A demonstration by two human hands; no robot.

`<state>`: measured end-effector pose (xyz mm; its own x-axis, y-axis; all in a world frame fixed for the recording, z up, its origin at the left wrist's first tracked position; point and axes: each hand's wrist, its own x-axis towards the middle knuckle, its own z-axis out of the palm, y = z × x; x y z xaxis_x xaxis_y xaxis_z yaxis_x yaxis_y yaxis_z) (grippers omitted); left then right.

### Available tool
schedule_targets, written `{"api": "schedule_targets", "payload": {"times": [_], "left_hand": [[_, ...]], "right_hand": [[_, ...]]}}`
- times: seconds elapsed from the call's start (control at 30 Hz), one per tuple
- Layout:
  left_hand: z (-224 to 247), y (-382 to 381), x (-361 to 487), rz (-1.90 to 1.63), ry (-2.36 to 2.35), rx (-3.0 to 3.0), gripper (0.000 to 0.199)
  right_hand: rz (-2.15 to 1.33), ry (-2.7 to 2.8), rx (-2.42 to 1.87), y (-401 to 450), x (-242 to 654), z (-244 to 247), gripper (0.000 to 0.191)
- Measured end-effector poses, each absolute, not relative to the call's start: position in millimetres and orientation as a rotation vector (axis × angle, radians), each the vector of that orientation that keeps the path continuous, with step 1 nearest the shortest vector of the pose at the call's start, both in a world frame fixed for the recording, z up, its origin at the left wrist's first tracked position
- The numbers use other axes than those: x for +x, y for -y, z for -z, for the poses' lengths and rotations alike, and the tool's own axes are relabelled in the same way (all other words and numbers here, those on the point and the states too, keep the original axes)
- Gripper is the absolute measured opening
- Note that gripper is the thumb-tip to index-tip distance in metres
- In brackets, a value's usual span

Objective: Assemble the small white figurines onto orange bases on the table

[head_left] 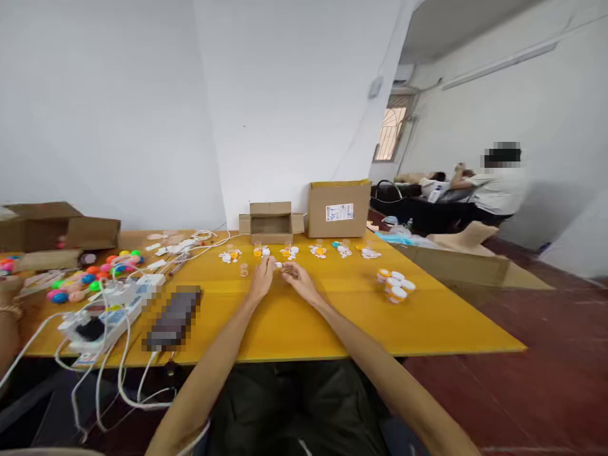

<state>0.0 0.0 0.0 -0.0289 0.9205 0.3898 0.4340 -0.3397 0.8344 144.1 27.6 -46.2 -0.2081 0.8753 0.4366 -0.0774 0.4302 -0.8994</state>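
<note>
My left hand (262,278) and my right hand (298,280) meet over the middle of the table, fingers closed in a pinch. Between their fingertips is a small white piece (278,265), too small to name more exactly. Left of my left hand stands a small clear cup (244,270). Beyond my hands runs a row of little piles of white and orange parts, such as the orange-and-white pile (319,251), with clear cups behind them. To the right, several small tubs with white lids (396,283) stand grouped together.
A power strip (128,310) with tangled white cables and a blurred-out phone (173,316) lie at left, near colourful balls (95,275). Cardboard boxes stand at the back, including a closed box (339,212) and a small open box (270,225). Another person (498,183) sits far right.
</note>
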Motion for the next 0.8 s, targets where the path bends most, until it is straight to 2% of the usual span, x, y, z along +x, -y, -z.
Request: {"api": "schedule_targets", "payload": {"times": [0.2,0.4,0.53,0.8], "left_hand": [[10.7,-7.5,-4.7,-1.246,-1.208,1.814,0.021],[18.4,-16.4,-8.2,-1.069,-0.986,1.744,0.033],[22.4,-18.1,-9.6,-1.085,-0.905,1.656,0.041],[29.2,-20.4,-8.4,-1.108,-0.969,1.657,0.034]], "right_hand": [[-0.939,1.547,-0.746,-24.5,147.4,43.4,0.024],[-0.895,1.533,-0.791,-28.4,150.6,41.3,0.020],[-0.866,1.531,-0.841,-32.2,156.3,42.9,0.020],[-0.798,1.700,-0.836,-30.4,156.4,42.0,0.013]]}}
